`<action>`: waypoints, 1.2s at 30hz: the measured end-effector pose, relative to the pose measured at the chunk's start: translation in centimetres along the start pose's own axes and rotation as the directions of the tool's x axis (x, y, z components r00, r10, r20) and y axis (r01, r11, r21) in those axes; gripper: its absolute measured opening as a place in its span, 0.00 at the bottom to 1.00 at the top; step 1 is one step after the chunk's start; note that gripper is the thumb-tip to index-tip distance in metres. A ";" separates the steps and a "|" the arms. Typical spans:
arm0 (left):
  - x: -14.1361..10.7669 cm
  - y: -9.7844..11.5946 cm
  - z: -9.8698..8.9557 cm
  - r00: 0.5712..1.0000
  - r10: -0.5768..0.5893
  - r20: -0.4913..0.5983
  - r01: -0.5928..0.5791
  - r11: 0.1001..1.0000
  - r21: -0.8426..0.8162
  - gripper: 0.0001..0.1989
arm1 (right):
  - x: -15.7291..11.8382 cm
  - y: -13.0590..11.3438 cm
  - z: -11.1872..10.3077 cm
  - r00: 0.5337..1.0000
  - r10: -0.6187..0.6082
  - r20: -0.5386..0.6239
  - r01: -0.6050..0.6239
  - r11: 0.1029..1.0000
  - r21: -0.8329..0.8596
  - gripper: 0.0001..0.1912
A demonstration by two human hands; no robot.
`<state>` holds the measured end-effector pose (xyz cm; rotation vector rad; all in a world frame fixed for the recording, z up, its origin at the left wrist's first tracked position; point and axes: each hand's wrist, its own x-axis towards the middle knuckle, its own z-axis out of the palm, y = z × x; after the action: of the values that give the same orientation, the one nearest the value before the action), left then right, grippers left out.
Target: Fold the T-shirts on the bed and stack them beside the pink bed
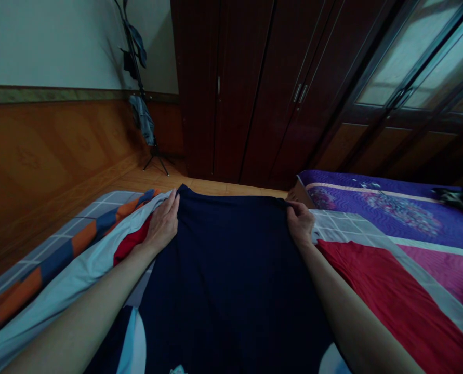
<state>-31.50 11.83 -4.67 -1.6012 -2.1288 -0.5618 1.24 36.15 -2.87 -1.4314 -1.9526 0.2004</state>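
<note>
A navy blue shirt [235, 270] lies spread out in front of me, with light blue and white patches near its lower sides. Its far edge is stretched straight between my hands. My left hand [164, 221] holds the far left corner, fingers long and close together, the thumb out of sight. At the far right corner my right hand [300, 221] pinches the fabric with curled fingers. Beside my left forearm lie a pale blue-white cloth [87, 265] and a piece of red cloth [132, 244]. A red garment [387, 291] is spread to the right of my right forearm.
Under the clothes is a grey checked bed cover [344, 223], with an orange and blue patterned part [87, 236] at left. A purple floral bedspread [375, 202] lies at right. Beyond the wooden floor [215, 187] stand a dark wardrobe [247, 93] and a coat stand [137, 78].
</note>
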 end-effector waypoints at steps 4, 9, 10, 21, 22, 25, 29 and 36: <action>-0.2 -0.6 0.6 0.990 -0.039 0.135 0.031 0.997 0.064 0.26 | -0.3 0.2 0.1 0.997 -0.012 0.079 0.018 0.997 -0.069 0.17; -0.4 -1.3 1.2 0.983 -0.049 0.179 0.039 0.998 0.058 0.25 | -0.8 0.2 0.4 0.981 -0.037 0.192 0.062 0.990 -0.125 0.14; -0.3 -1.3 1.2 0.983 -0.050 0.175 0.040 0.997 0.059 0.26 | -0.8 0.1 0.4 0.977 -0.037 0.211 0.063 0.991 -0.122 0.14; 1.3 0.5 -3.0 0.914 0.035 0.403 0.172 0.868 -0.465 0.20 | 0.8 -3.2 -5.4 0.567 -0.304 0.765 0.048 0.940 0.337 0.06; 1.5 0.6 -3.9 0.861 0.113 0.496 0.201 0.820 -0.535 0.18 | 0.7 -3.5 -6.2 0.453 -0.363 0.814 0.022 0.918 0.397 0.06; 1.8 0.6 -6.0 0.673 0.320 0.667 0.283 0.722 -0.631 0.15 | 0.5 -3.8 -7.0 0.197 -0.506 0.840 -0.111 0.839 0.532 0.08; 1.6 -0.3 -4.7 0.820 0.075 0.567 0.339 0.735 -0.588 0.20 | 0.5 -3.0 -4.0 0.708 -0.272 0.652 -0.077 0.887 0.455 0.11; 0.7 -1.6 0.3 0.931 -0.176 0.319 0.271 0.920 -0.282 0.28 | 0.2 -0.5 0.6 0.956 0.085 0.280 -0.092 0.996 0.012 0.14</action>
<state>-33.25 12.16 -4.62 -1.7016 -2.5724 -0.8331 0.48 36.30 -2.99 -1.5436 -2.1014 0.4895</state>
